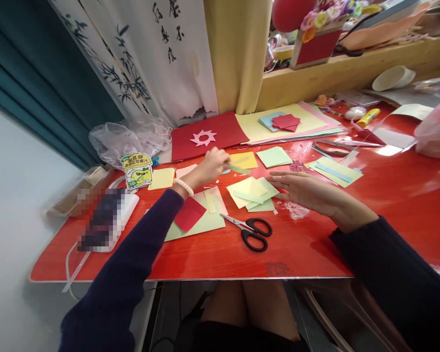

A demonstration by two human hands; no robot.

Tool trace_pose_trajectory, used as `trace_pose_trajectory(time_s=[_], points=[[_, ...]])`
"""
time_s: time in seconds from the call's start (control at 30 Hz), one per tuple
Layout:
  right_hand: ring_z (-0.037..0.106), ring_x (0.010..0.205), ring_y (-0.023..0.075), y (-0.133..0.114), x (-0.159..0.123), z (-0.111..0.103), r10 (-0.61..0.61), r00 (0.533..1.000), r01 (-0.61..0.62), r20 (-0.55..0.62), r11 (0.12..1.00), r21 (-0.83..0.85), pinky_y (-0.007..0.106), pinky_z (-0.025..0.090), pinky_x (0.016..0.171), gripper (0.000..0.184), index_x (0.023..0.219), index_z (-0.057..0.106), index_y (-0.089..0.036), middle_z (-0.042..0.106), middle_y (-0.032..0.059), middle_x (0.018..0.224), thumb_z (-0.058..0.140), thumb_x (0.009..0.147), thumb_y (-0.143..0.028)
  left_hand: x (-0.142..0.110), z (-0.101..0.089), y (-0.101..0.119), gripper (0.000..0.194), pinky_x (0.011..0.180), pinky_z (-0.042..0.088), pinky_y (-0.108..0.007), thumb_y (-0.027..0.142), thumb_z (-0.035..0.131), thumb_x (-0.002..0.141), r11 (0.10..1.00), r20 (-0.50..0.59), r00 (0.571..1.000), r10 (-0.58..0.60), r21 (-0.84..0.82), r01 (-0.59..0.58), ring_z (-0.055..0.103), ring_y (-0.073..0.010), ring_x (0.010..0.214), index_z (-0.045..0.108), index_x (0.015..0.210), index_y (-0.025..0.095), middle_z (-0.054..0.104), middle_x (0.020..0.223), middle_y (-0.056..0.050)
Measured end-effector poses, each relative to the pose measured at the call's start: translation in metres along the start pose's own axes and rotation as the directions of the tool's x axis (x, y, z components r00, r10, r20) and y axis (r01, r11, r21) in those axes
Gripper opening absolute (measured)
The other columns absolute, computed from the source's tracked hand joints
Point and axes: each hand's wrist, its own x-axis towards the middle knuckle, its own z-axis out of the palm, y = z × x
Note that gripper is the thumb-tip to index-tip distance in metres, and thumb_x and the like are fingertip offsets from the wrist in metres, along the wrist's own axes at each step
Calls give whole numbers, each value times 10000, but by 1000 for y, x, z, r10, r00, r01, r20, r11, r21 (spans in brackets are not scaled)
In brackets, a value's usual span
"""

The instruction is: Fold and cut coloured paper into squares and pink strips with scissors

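My left hand [213, 166], with a pale beaded bracelet at its wrist, hovers over the middle of the table with its fingers pinched together. A light green paper strip [239, 168], smeared by motion, sticks out from its fingertips. My right hand [308, 192] is open, fingers stretched out beside a loose pile of yellow and green paper pieces [250, 190]. Black-handled scissors [250, 230] lie below that pile. A red paper square [189, 214] rests on a larger green sheet [200, 230]. Behind my left hand is an orange-yellow square [244, 160], near a green stack [274, 157].
At the back, a pink paper ring [204, 138] lies on a red sheet [220, 126]. Pliers-like tool [332, 147], yellow paper pieces [339, 171] and a glue stick [368, 118] lie to the right. A pixelated device [106, 220] and plastic bag [128, 142] sit left.
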Motion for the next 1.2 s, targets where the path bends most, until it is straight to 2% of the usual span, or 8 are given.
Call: trace_pose_trajectory(time_s=[0.13,0.37,0.47,0.67,0.83,1.0,1.1,1.2], points=[[505,1202,209,-1,-1,-1,15,1000,-15,10,1000,-2,292,536,845,114,917,676,-228,634,50,1159,637,813,-256,6,-13,13,107,806,372,-348,249,479,898,995,-88,996,-12,-104,3,470,-192,867,545,841,187,573,880,-49],[532,1172,206,-1,-2,0,14,1000,-14,-10,1000,-28,307,522,877,117,917,662,-219,632,58,1155,615,822,-269,-6,29,47,129,861,375,-338,274,500,878,981,203,978,35,-192,5,500,-191,928,563,822,177,610,911,-45],[528,1185,192,0,-2,0,8,998,-10,-55,999,-42,299,516,894,156,980,635,-229,616,58,1200,603,831,-263,-8,28,52,157,913,356,-369,315,527,862,985,290,957,27,-169,24,488,-216,1004,587,896,174,618,989,-54],[550,1161,226,-3,-5,4,7,994,-16,-107,996,-87,319,529,900,233,996,624,-236,639,61,1165,680,776,-288,-28,9,46,490,1024,284,-402,364,590,837,996,365,930,29,-87,3,381,-246,1212,438,1280,222,472,1320,-91],[574,1127,237,-5,-6,4,20,993,-32,-113,994,-109,317,538,895,188,955,649,-229,654,65,1143,674,777,-284,-44,27,30,422,1038,266,-389,331,538,884,993,334,935,119,-60,-105,376,-232,1230,466,1292,248,463,1350,-80],[624,1030,210,-3,-7,6,39,997,-47,-59,988,-148,290,534,881,244,990,648,-217,673,65,1090,694,755,-257,-28,42,24,404,989,289,-403,380,526,882,984,326,929,176,-57,-166,410,-240,1165,497,1278,302,489,1315,-62],[652,900,217,-2,-7,11,53,999,-50,6,968,-246,310,558,774,235,966,652,-193,688,74,996,695,743,-255,-15,33,33,389,963,308,-382,354,576,848,983,359,915,183,-74,-167,408,-247,1154,535,1230,291,492,1312,-51],[646,804,199,-1,-8,14,25,999,-34,-30,942,-334,277,545,635,284,995,633,-203,681,65,958,710,728,-259,-16,8,38,356,937,321,-346,332,640,788,992,383,916,115,-83,-90,420,-243,1116,579,1133,267,532,1234,-37]])
